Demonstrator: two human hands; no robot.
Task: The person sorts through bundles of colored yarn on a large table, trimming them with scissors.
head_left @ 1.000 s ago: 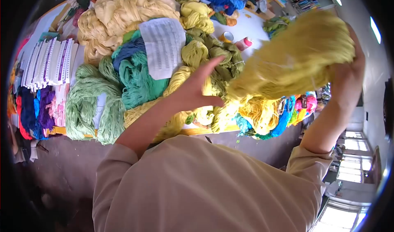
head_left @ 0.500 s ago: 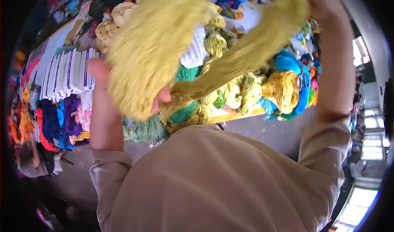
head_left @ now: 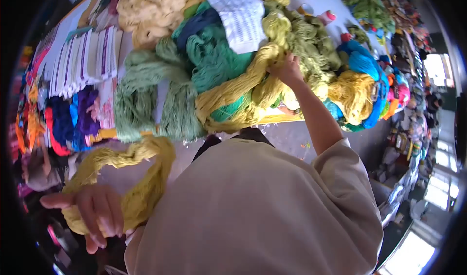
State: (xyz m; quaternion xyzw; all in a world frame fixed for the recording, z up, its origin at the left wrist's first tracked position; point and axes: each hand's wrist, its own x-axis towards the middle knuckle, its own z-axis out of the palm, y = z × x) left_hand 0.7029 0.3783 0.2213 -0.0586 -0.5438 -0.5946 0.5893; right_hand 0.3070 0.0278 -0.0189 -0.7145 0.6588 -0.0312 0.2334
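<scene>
A yellow yarn skein forms a loop at the lower left, away from the table. My left hand is in front of the loop's lower part, its fingers spread, and the skein seems to hang about my wrist. On the table's near edge, my right hand has its fingers closed on the upper end of another yellow skein. This skein lies over green yarn. A printed paper sheet rests just behind it.
Pale green skeins hang over the table edge, left of centre. Stacked white booklets are farther left. Cream yarn lies behind. Golden yarn and blue yarn are at right. Part of another person shows at far left.
The raised yellow skein has moved down to the lower left with my left hand, whose fingers are now spread. My right hand has come down from the upper right onto a skein on the table.
</scene>
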